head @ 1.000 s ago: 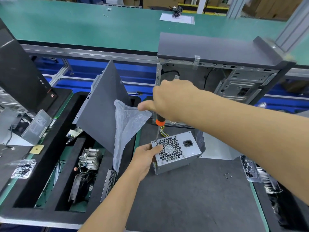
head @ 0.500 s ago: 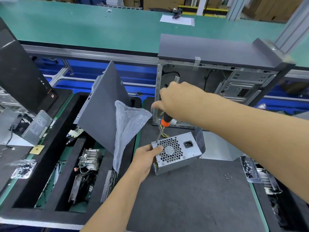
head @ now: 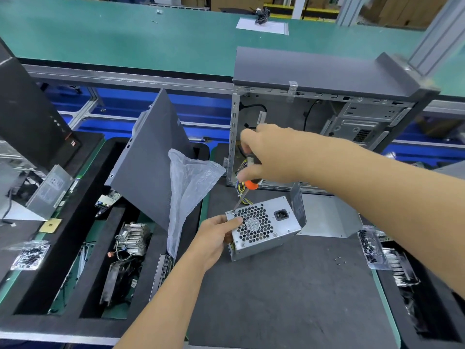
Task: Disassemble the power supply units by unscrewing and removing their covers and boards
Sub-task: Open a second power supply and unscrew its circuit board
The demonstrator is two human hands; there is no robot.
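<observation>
The counter [head: 289, 293] in front of me is covered by a dark grey mat, and an open computer case [head: 327, 117] stands at its far edge with its side off and its dark top panel facing up. To the left of the mat a loose grey side panel [head: 148, 162] leans upright in a black foam tray [head: 63, 260], with a crumpled clear plastic bag [head: 191, 182] hanging just beside it. The power supply unit [head: 264, 227] sits near the middle of the mat, tilted, its perforated fan grille and power socket facing up toward me, and a bundle of yellow and black wires [head: 242, 195] runs from its back toward the case. A bare metal cover [head: 327, 215] lies flat just to its right. My left hand [head: 214, 235] grips the unit's left end, thumb over the grille face. My right hand [head: 271, 154] is curled round a screwdriver [head: 247, 186] with an orange collar, and its tip rests on the screw at the unit's far left corner. A few small loose screws [head: 339, 260] lie on the mat toward the right edge.
</observation>
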